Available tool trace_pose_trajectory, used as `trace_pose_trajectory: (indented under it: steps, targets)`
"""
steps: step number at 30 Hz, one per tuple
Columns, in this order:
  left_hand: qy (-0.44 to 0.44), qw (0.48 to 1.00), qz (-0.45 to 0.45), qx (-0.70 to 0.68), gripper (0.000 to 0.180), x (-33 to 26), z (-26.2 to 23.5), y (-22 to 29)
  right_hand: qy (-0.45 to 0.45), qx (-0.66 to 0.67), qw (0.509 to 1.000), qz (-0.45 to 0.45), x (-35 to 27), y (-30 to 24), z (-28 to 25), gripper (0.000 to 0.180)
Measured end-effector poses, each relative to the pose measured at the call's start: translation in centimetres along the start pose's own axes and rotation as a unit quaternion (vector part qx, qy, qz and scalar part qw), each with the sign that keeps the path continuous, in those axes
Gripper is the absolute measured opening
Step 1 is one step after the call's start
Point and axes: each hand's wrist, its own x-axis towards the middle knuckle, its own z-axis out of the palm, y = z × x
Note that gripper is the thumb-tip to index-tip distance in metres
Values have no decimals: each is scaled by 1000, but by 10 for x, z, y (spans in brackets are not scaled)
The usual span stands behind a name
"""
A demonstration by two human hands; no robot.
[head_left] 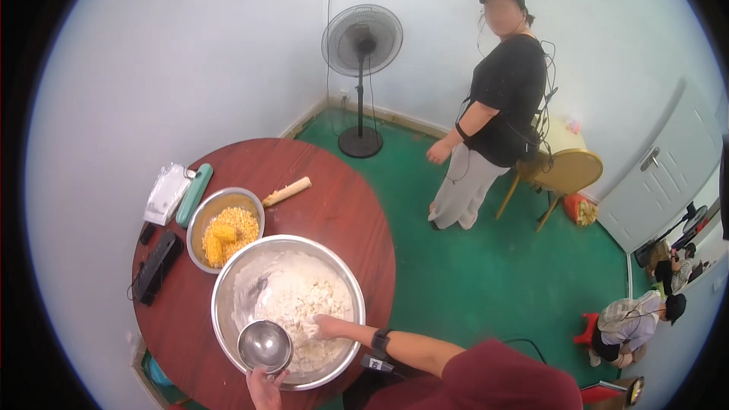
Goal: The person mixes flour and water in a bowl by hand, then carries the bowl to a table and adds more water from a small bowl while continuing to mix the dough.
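- Low in the frame, left of centre, a steel mixing bowl [225, 300] holds pale, clumpy flour [300, 296].
- At the bottom edge, the left hand [264, 389] grips a small metal bowl [265, 347] over the mixing bowl's near side.
- The right hand [328, 327] dips into the flour; whether its fingers spread or pinch, I cannot tell.
- Up and left sits a metal bowl of corn [236, 222].

The table [334, 197] is reddish brown with darker streaks; the floor [456, 288] at right is green. The near large bowl [222, 315] and small bowl [267, 344] are silver, the floury mixture [296, 281] creamy white, the left corn [237, 222] yellow, the far fan [363, 39] black.
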Motion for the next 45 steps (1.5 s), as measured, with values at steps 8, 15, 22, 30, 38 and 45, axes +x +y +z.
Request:
trace_pose_trajectory:
  steps: [8, 15, 22, 30, 38, 45]
  targets:
    - [11, 996, -52, 69, 38, -1, 53, 37, 70, 571, 804, 149, 24, -1, -12, 39]
    - [-60, 988, -100, 102, 39, 17, 34, 54, 167, 574, 789, 144, 55, 26, 40, 65]
    - [-71, 985, -115, 107, 46, 17, 2, 80, 123, 669, 722, 125, -8, -11, 39, 46]
    - [-98, 981, -107, 125, 50, 4, 10, 97, 161, 776, 590, 151, -34, -68, 11, 38]
    - [-87, 988, -99, 85, 53, 9, 7, 92, 111, 810, 555, 157, -24, -59, 13, 34]
    - [-53, 992, -81, 86, 53, 7, -1, 89, 74, 810, 573, 105, -8, -61, 16, 32]
